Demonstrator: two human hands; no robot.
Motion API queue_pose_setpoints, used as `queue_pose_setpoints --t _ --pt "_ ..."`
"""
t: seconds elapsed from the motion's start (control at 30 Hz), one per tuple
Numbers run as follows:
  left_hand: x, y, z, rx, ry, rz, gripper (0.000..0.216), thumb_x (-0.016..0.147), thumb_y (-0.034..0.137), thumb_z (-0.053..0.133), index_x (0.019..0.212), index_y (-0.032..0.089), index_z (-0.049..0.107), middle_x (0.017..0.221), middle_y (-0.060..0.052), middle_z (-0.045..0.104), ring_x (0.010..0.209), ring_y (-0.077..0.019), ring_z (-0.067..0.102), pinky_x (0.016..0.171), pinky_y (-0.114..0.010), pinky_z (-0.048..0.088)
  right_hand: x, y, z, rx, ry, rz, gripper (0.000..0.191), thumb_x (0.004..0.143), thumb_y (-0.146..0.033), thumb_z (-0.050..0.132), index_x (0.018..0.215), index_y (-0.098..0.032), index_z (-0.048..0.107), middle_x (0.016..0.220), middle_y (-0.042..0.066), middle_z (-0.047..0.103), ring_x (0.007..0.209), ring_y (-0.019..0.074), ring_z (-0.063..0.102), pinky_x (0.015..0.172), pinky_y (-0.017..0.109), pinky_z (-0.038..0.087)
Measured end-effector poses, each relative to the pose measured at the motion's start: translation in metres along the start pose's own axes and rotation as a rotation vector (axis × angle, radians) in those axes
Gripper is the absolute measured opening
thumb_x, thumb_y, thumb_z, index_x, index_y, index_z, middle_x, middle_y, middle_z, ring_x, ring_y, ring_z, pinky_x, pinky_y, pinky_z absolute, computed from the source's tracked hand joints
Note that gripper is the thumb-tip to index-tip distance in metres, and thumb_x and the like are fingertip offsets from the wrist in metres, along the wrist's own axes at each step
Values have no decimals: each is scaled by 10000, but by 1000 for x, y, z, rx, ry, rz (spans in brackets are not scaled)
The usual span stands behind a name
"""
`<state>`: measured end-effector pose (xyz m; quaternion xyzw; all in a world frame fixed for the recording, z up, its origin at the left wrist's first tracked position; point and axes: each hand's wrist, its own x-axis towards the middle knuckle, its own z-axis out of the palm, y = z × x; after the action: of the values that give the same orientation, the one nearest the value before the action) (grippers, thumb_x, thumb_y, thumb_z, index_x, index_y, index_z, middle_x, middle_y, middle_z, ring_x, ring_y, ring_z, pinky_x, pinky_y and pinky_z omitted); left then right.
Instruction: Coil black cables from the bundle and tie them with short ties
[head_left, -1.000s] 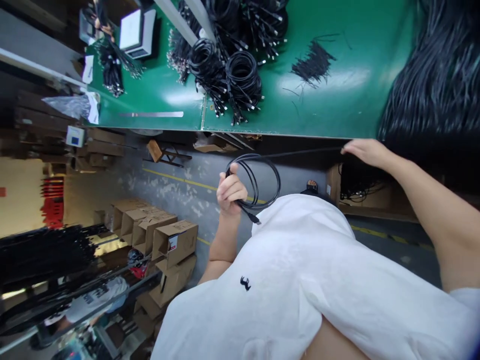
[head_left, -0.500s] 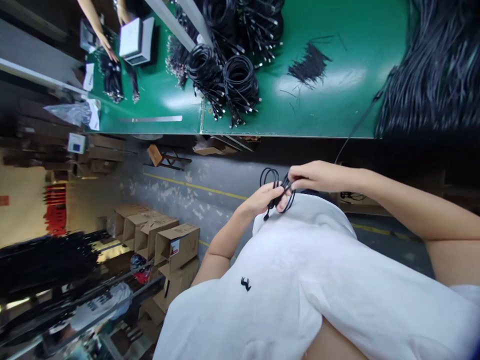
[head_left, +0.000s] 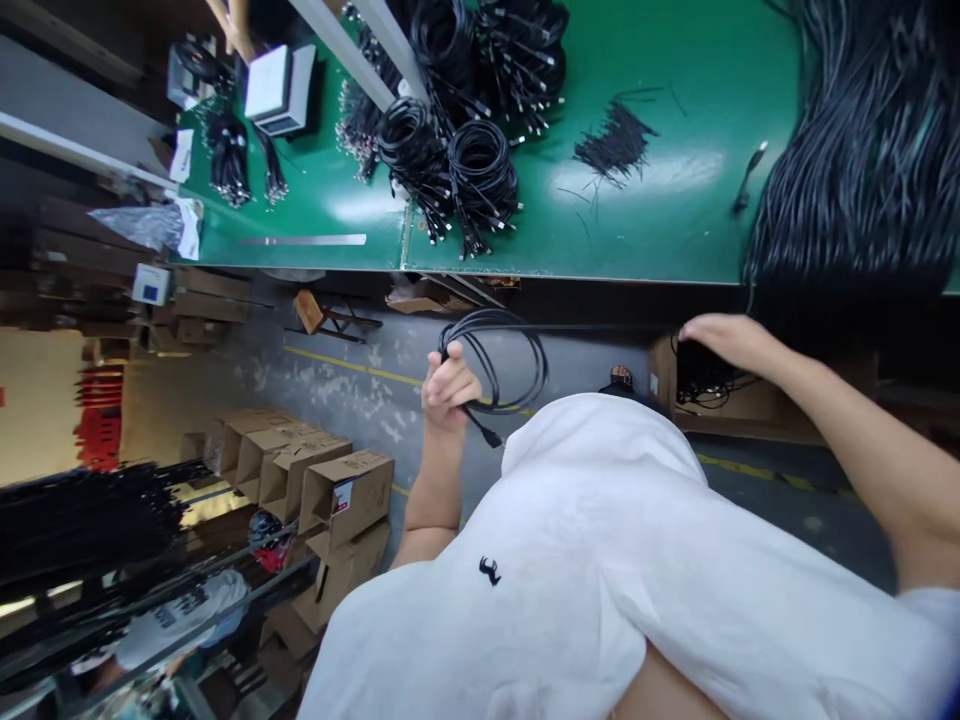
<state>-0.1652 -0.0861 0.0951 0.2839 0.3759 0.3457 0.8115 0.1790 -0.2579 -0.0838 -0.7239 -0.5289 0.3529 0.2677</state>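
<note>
Loops of a black cable hang from my left hand, whose fingers are closed around one side of the coil. A short end with a dark plug dangles below that hand. From the coil, a straight length of the same cable runs right to my right hand. There the fingertips are pinched on the cable, in front of the table's edge. Another cable end with a light metal tip lies on the green table, beside a large bunch of loose black cables.
Coiled cable bundles and a pile of short black ties are on the table. An open box with cables stands beneath it. A person's arm shows at the far left, near a white device. Cardboard boxes stand on the floor.
My hands have moved apart, left hand leftward and right hand rightward. The small bunched loops have opened into a wider coil, with cable stretched between the hands. The co-worker's reaching hand has drawn back.
</note>
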Motion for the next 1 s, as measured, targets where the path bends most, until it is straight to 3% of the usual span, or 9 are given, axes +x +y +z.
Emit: queue_pose_setpoints --t 0.07,0.2,0.33,0.47,0.53,0.67,0.73,0.87,1.0 --pt "7 0 -2 39 32 -29 271 1007 323 443 866 151 598 425 118 364 276 8 234 314 -103 182 -26 -16 12 -125 -172 -201 401 947 -447 397 873 -214 716 1010 87 733 916 219 644 797 324 450" --pt "19 -37 4 384 -113 -288 257 856 368 693 847 135 585 652 2 663 527 -64 619 505 -135 451 -51 -115 18 -128 -292 -679 405 1004 -419 359 921 -210 696 839 44 710 741 156 620 688 269 398" --pt "10 -71 14 521 -416 -486 441 741 508 771 884 128 600 752 -78 728 698 -171 711 699 -278 565 -23 -175 0 -93 -239 -626 414 1001 -417 353 839 -191 660 768 36 669 647 128 559 605 246 331" --pt "-8 -64 17 454 -575 -620 420 759 488 759 903 111 644 508 3 591 419 -99 545 465 -207 454 2 -151 -12 114 -383 -560 405 968 -490 411 828 -195 650 780 20 654 701 130 567 656 244 365" --pt "-15 -50 12 374 -570 -641 407 724 496 776 825 124 648 388 63 447 298 -64 382 358 -187 347 7 -117 -18 193 -321 -459 415 936 -537 454 803 -187 634 773 28 637 718 136 557 694 256 383" --pt "-25 -19 0 232 -301 -381 363 813 491 659 649 179 573 309 138 136 212 -23 82 255 -162 124 13 -36 -32 129 25 -212 357 909 -498 500 807 -174 610 858 107 644 812 167 550 807 305 393" --pt "-25 -9 -1 197 -73 -213 377 911 449 540 633 193 527 344 144 63 239 -12 -22 255 -156 50 15 -10 -32 18 69 -194 287 904 -443 525 827 -179 606 915 142 660 873 196 555 857 339 380" --pt "-21 2 4 126 207 -18 382 997 407 406 693 204 518 398 128 110 260 -14 -6 267 -150 63 4 -3 -9 -67 -104 -46 252 939 -432 484 959 -200 579 853 112 673 772 197 583 741 324 401" --pt "-8 2 0 135 110 -86 168 943 300 554 830 180 586 516 81 474 338 -6 389 360 -110 295 -22 -36 13 -541 -145 -70 267 933 -369 480 1054 -154 582 901 128 643 635 190 559 539 280 288"
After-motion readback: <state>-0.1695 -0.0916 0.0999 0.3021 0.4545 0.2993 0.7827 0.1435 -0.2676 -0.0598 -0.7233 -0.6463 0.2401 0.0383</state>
